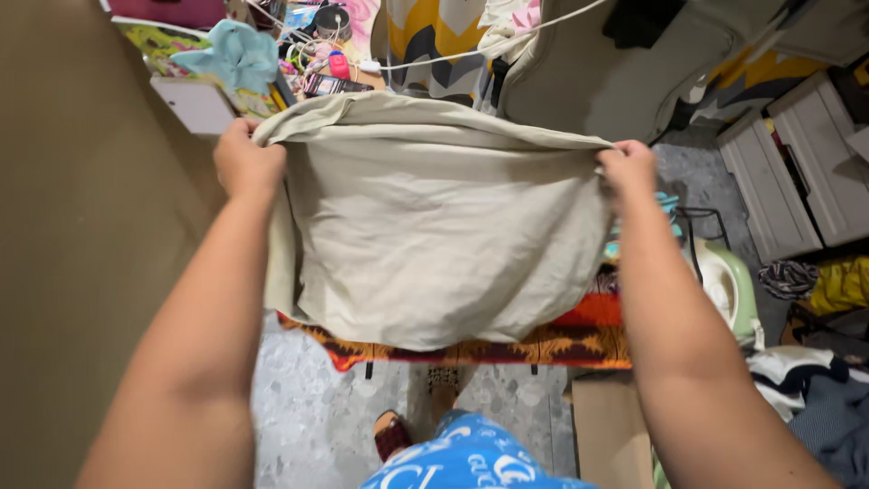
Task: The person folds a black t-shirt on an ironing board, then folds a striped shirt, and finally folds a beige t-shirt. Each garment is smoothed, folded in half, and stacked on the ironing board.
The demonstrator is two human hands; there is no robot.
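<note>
Grey speckled floor (317, 417) is seen below, with a low table (579, 340) covered in an orange and brown patterned cloth standing across the middle of the view. A beige cloth (425, 235) is held up in the air above that table, stretched between both hands so that its top edge runs nearly level and the rest hangs down in loose folds. The left hand (246, 163) is closed on the upper left corner, the fingers curled tightly over the bunched fabric; the right hand (629, 170) is closed on the upper right corner in the same way, the edge pinched inside the fist. The lower hem hangs just above the near edge of the table and hides most of what lies on it.

A cluttered area is seen beyond the far edge, with a light blue bow-shaped item (237, 54), a white cable (471, 50) and small bottles. A green and white appliance (729, 285) stands near the right end of the table, and piled clothes (815, 380) lie on the floor further right.

A slip is judged possible if either grip loosens, since the hanging weight would pull that corner down. The hem could also drag across the table and catch on what lies hidden there.
</note>
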